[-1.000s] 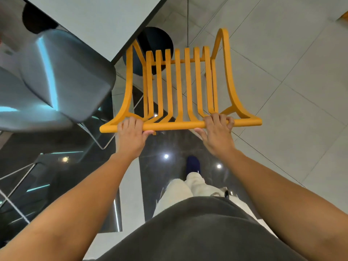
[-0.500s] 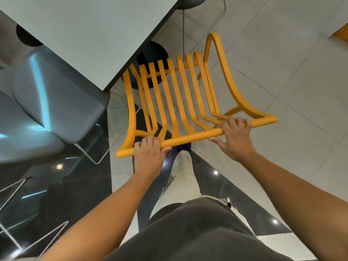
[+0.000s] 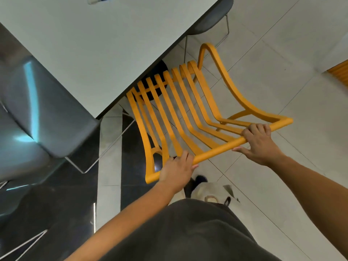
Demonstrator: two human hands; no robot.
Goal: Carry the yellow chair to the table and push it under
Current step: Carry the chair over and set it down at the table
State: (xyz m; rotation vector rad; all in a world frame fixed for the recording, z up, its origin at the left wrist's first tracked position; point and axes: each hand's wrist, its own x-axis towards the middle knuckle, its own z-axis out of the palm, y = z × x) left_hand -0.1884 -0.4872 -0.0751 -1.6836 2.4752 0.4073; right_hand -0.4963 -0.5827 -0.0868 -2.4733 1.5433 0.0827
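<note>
The yellow slatted chair (image 3: pixel 180 117) sits in front of me, seen from above and turned at an angle. Its front edge reaches the rim of the pale grey table (image 3: pixel 98 46), and the front left corner goes under that rim. My left hand (image 3: pixel 177 171) grips the top rail of the backrest near its left end. My right hand (image 3: pixel 259 141) grips the same rail near its right end. The chair's legs are mostly hidden under the seat.
A dark grey chair (image 3: pixel 47 113) with thin metal legs stands left of the yellow one. Another dark chair (image 3: pixel 211 21) is tucked under the table at the top. A round dark table base (image 3: pixel 156 72) shows under the tabletop. Pale tiled floor (image 3: pixel 282 72) lies to the right.
The chair has swung clockwise and moved toward the table, its front left corner now under the rim. Both hands kept their grip on the top rail.
</note>
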